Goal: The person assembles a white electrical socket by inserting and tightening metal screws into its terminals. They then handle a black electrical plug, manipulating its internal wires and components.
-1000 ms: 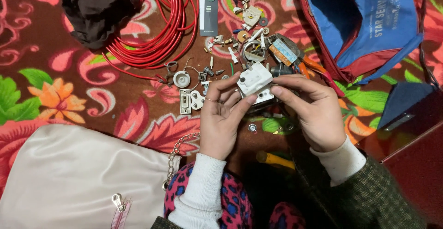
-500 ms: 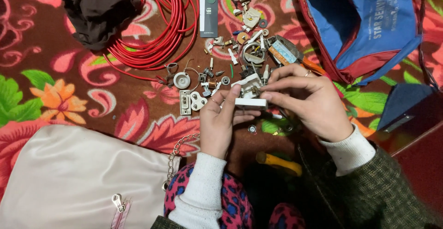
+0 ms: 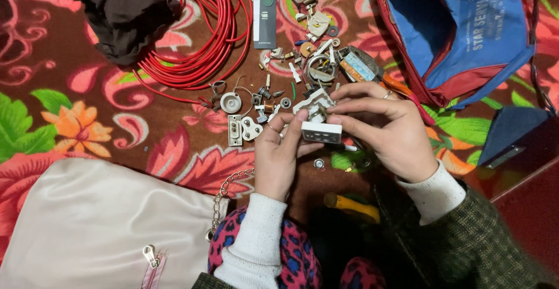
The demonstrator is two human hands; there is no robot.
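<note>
Compared with a moment ago, turned now flat-face toward the camera, the white socket (image 3: pixel 319 130) pinched between left hand (image 3: pixel 280 152) and right hand (image 3: pixel 389 130), both closed on it, above the carpet (image 3: pixel 87 85) near the small parts pile (image 3: pixel 303 56).

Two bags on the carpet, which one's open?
The blue fabric bag with red trim at top right: its mouth gapes toward the scattered parts. The cream bag with a chain strap at lower left lies flat, zipped.

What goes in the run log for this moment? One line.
left hand: holds white socket | right hand: holds it too | beside: red wire coil
</note>
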